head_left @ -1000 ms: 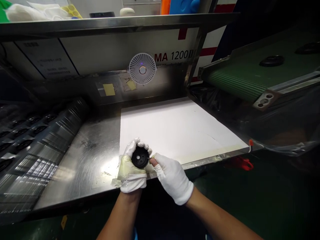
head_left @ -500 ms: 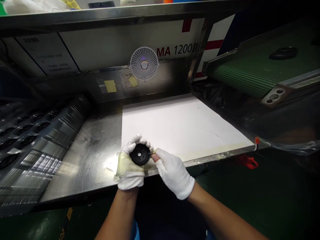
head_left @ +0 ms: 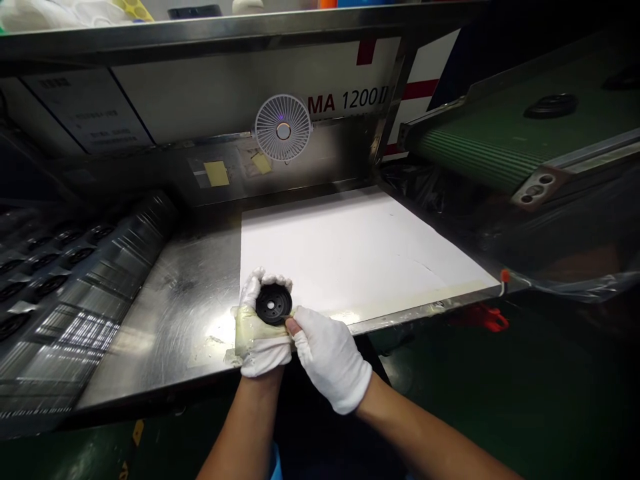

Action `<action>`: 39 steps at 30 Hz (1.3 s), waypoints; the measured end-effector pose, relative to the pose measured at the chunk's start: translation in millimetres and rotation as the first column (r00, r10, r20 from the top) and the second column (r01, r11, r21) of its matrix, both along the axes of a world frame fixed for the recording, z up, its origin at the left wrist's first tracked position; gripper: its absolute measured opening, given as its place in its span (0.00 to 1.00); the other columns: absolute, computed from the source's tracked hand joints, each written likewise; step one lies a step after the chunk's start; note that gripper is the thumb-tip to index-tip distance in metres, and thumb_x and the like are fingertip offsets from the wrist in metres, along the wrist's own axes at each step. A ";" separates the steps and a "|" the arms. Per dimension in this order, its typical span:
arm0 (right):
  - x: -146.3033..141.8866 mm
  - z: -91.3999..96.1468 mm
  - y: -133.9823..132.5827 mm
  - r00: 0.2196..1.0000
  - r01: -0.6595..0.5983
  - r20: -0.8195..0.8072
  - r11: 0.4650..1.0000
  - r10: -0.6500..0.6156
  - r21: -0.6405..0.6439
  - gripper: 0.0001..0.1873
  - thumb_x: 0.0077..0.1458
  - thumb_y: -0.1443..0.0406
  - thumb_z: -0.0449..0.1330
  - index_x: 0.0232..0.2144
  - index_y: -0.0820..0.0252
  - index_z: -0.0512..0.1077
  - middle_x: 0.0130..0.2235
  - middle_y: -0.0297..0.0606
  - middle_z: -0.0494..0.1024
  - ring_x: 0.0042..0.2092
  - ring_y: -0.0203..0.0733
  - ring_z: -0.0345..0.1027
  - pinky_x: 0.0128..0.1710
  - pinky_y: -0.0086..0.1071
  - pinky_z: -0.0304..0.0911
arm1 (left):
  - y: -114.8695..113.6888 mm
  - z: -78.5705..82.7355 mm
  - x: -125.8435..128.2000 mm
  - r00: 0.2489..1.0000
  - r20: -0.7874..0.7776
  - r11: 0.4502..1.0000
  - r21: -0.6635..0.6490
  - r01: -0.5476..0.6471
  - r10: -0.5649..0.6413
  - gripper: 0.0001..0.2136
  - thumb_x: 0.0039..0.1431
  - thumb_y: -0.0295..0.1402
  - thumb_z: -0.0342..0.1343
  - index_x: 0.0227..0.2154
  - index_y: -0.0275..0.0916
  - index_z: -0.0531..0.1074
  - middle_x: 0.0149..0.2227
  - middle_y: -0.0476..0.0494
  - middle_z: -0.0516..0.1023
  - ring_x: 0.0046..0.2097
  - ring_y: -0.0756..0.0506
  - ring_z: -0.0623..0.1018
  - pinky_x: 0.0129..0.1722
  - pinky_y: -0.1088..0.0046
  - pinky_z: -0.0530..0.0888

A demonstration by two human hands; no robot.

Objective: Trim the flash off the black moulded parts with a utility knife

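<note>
A round black plastic part (head_left: 274,312), like a small wheel with a centre hole and smaller holes around it, is cupped in my left hand (head_left: 257,333). That hand wears a white glove with a yellowish covering over the palm, and its fingers curl around the far rim. My right hand (head_left: 330,357), also in a white glove with the thumb tip bare, is pinched closed at the near right rim of the part. Something thin seems to stick out from this pinch against the rim, too small to name.
A white sheet (head_left: 350,247) covers much of the metal table (head_left: 195,267). Trays (head_left: 105,300) of similar black parts stand at the left. A small fan (head_left: 283,128) faces me. On the right, a green conveyor (head_left: 480,147) carries a black part (head_left: 551,105).
My right hand has slid from the right side of the rim down to its lower right. The black part has tilted slightly in my left hand. Another dark part appears on the conveyor.
</note>
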State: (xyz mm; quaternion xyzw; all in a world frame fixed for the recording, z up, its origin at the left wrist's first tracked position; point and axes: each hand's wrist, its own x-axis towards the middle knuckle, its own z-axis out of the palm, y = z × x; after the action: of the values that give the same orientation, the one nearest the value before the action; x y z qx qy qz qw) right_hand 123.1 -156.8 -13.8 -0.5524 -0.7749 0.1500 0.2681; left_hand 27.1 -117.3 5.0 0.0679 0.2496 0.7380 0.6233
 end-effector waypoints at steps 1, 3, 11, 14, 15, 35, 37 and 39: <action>0.8 0.6 -0.1 1.000 -0.007 -0.004 1.000 0.007 0.002 0.12 0.63 0.62 0.43 0.29 0.56 0.62 0.28 0.31 0.70 0.27 0.36 0.62 0.26 0.29 0.48 | -1.9 0.7 -2.4 0.998 -0.036 0.999 -0.010 0.045 -0.045 0.07 0.52 0.29 0.53 0.35 0.39 0.71 0.31 0.48 0.73 0.36 0.49 0.74 0.43 0.67 0.71; 3.9 1.9 -0.2 1.000 -0.020 -0.019 1.000 0.021 0.005 0.11 0.63 0.62 0.44 0.30 0.56 0.62 0.29 0.31 0.71 0.28 0.37 0.62 0.27 0.29 0.48 | -6.8 3.9 -6.8 0.981 -0.092 0.985 -0.037 0.171 -0.173 0.12 0.51 0.30 0.52 0.40 0.38 0.71 0.37 0.42 0.75 0.42 0.43 0.74 0.43 0.60 0.71; 6.4 8.4 -15.4 0.999 0.030 0.013 0.998 -0.030 0.061 0.11 0.63 0.62 0.44 0.31 0.56 0.63 0.29 0.32 0.71 0.29 0.38 0.64 0.27 0.30 0.47 | -16.0 10.7 -1.1 0.995 -0.002 0.995 0.009 0.097 -0.097 0.04 0.51 0.32 0.55 0.31 0.39 0.71 0.24 0.50 0.71 0.30 0.50 0.73 0.34 0.70 0.72; 0.9 14.2 -27.2 1.000 0.030 0.002 0.994 -0.031 0.108 0.11 0.63 0.63 0.44 0.30 0.57 0.63 0.28 0.31 0.71 0.28 0.37 0.63 0.26 0.30 0.46 | -21.3 13.2 2.4 1.000 0.012 1.000 0.010 0.007 -0.008 0.05 0.51 0.34 0.56 0.31 0.41 0.71 0.24 0.52 0.71 0.29 0.51 0.73 0.37 0.69 0.73; -0.3 16.7 -30.7 1.000 0.028 -0.001 0.992 -0.028 0.120 0.11 0.62 0.63 0.45 0.29 0.57 0.63 0.28 0.31 0.71 0.27 0.37 0.63 0.25 0.30 0.46 | -25.0 15.6 2.4 0.999 -0.003 0.999 0.025 -0.033 0.033 0.05 0.51 0.33 0.56 0.32 0.41 0.72 0.24 0.53 0.72 0.30 0.51 0.74 0.39 0.69 0.72; -14.6 38.4 -51.8 0.988 -0.086 -0.101 0.958 0.117 0.272 0.12 0.62 0.64 0.45 0.29 0.57 0.65 0.27 0.33 0.72 0.28 0.38 0.65 0.26 0.30 0.49 | -69.5 51.1 -14.9 0.986 -0.088 0.975 0.182 -0.127 0.145 0.11 0.52 0.29 0.54 0.39 0.38 0.71 0.31 0.46 0.74 0.37 0.46 0.75 0.41 0.64 0.73; -11.5 39.4 -51.5 0.982 -0.098 -0.128 0.954 0.139 0.284 0.12 0.62 0.64 0.45 0.30 0.57 0.66 0.28 0.33 0.73 0.29 0.38 0.66 0.27 0.30 0.50 | -75.2 52.8 -18.4 0.982 -0.182 0.982 0.188 -0.014 0.048 0.14 0.51 0.29 0.52 0.42 0.36 0.70 0.36 0.40 0.75 0.40 0.41 0.75 0.40 0.59 0.73; -7.9 39.8 -52.1 0.975 -0.089 -0.171 0.951 0.144 0.295 0.11 0.62 0.63 0.45 0.34 0.57 0.67 0.31 0.35 0.74 0.32 0.39 0.67 0.29 0.29 0.53 | -80.7 55.1 -19.2 0.984 -0.180 0.981 0.187 0.052 -0.018 0.14 0.50 0.30 0.52 0.41 0.35 0.70 0.34 0.39 0.74 0.37 0.42 0.75 0.36 0.61 0.73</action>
State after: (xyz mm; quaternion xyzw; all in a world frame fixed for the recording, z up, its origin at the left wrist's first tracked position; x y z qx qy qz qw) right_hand 115.2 -208.9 26.0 -0.4443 -0.7904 0.1043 0.4086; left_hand 7.9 -198.0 60.1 0.1972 0.2307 0.7383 0.6023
